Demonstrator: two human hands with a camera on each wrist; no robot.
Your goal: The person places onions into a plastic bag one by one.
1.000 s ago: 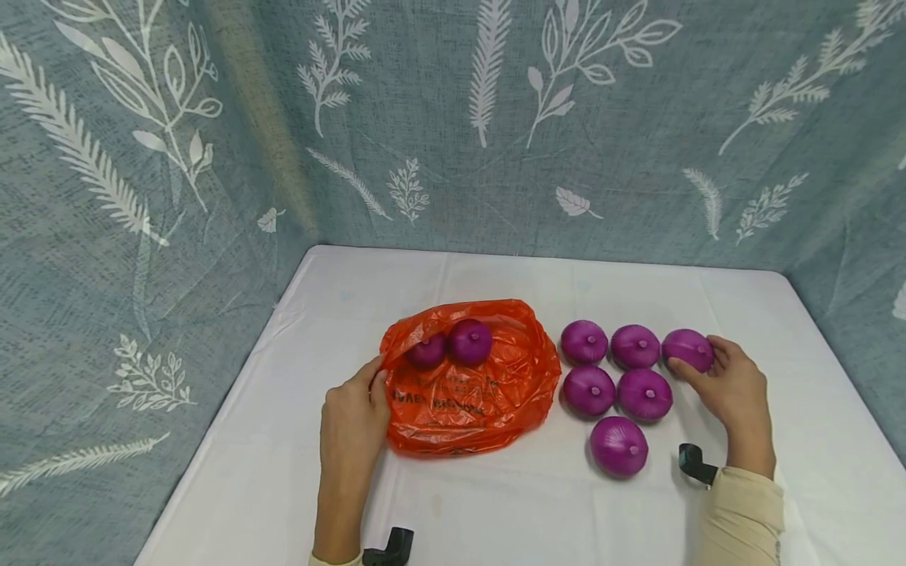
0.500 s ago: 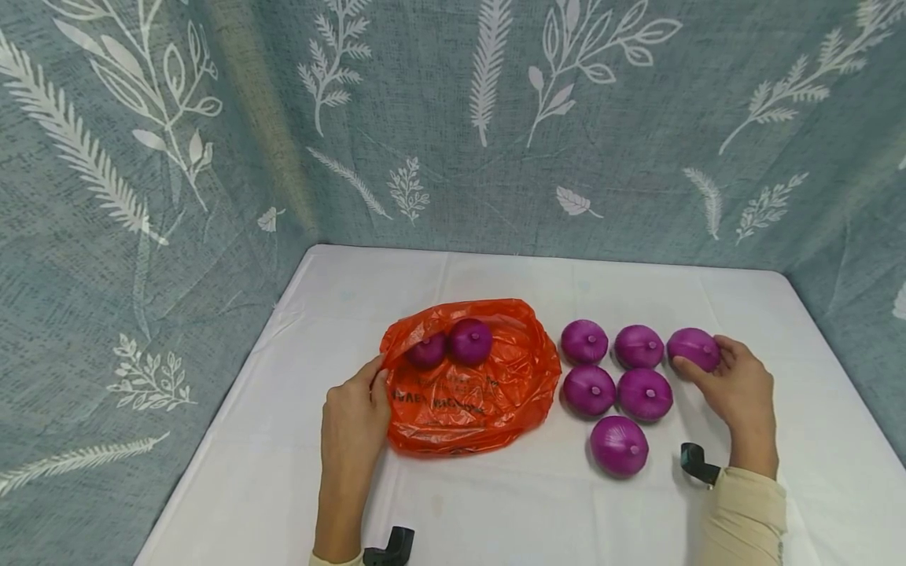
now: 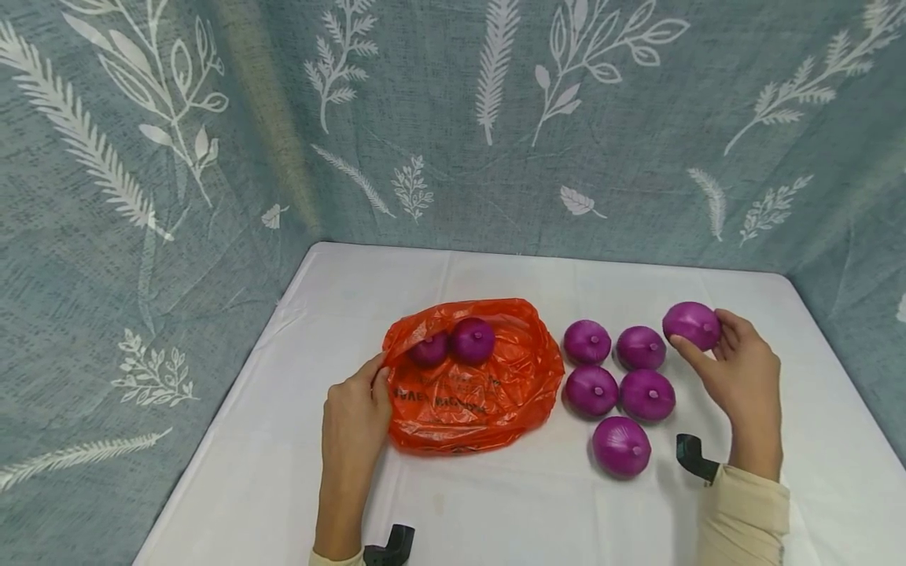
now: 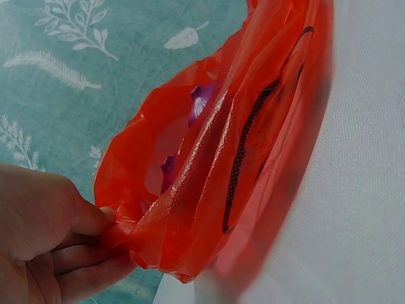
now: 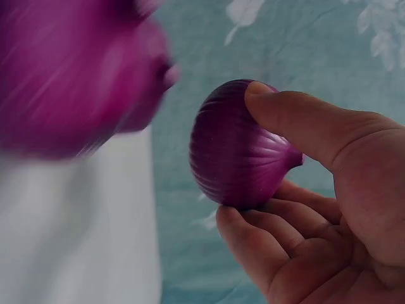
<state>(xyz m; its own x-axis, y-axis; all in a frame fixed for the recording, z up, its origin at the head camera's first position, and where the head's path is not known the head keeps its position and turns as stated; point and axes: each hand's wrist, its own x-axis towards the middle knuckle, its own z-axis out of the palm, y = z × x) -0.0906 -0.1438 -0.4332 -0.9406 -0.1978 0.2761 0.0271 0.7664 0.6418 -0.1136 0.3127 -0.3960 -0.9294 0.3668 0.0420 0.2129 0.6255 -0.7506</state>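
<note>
My left hand (image 3: 356, 413) pinches the left rim of an orange-red plastic bag (image 3: 453, 428) with black print. In the left wrist view the thumb and fingers (image 4: 82, 215) squeeze the bag's edge, and its mouth gapes. Two purple onions lie inside; the right one (image 3: 473, 341) shows fully, the left one (image 3: 429, 351) is partly covered by the rim. My right hand (image 3: 743, 377) holds another purple onion (image 3: 691, 325) between thumb and fingers. That onion is above the table, as the right wrist view shows it against the curtain.
Several more purple onions (image 3: 620, 447) rest on the white tablecloth (image 3: 495, 511) between the bag and my right hand. Close to the right wrist camera, onions (image 5: 69, 76) look large and blurred. A blue-green leaf-patterned curtain (image 3: 439, 94) stands behind and left of the table.
The right hand has lifted its onion up off the table, away from the back row. The neighbouring onion shifted slightly right. My left hand keeps its hold on the bag.
</note>
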